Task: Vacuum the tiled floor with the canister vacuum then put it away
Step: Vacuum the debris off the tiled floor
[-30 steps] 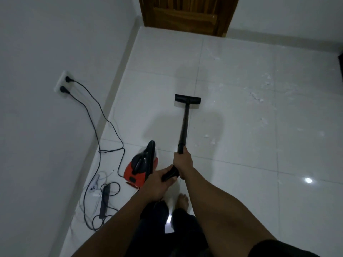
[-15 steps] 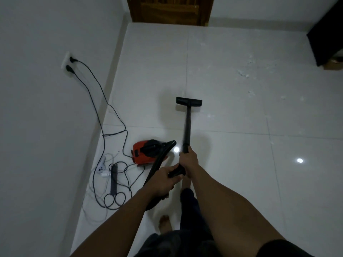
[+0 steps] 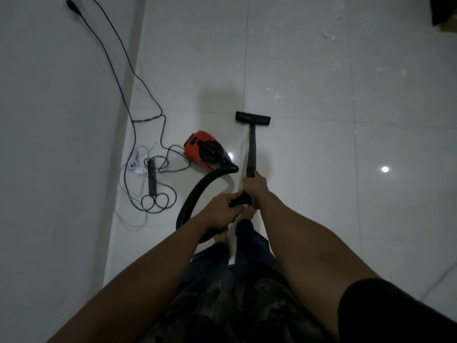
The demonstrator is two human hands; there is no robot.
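A red and black canister vacuum sits on the white tiled floor left of centre. Its black hose curves from the canister back to the handle. My right hand grips the black wand at its lower end. My left hand grips the handle just behind it. The flat floor nozzle rests on the tiles ahead of me. White crumbs lie scattered on the tiles at the far right.
A white wall runs along the left with a socket at the top. Black cables drop to a power strip and coils beside the canister. A dark object stands at the top right. My bare feet show below my hands.
I have stepped back and my view has tilted down. The nozzle and wand have drawn back toward me. The canister has turned and now lies ahead on the left, and the door has left view.
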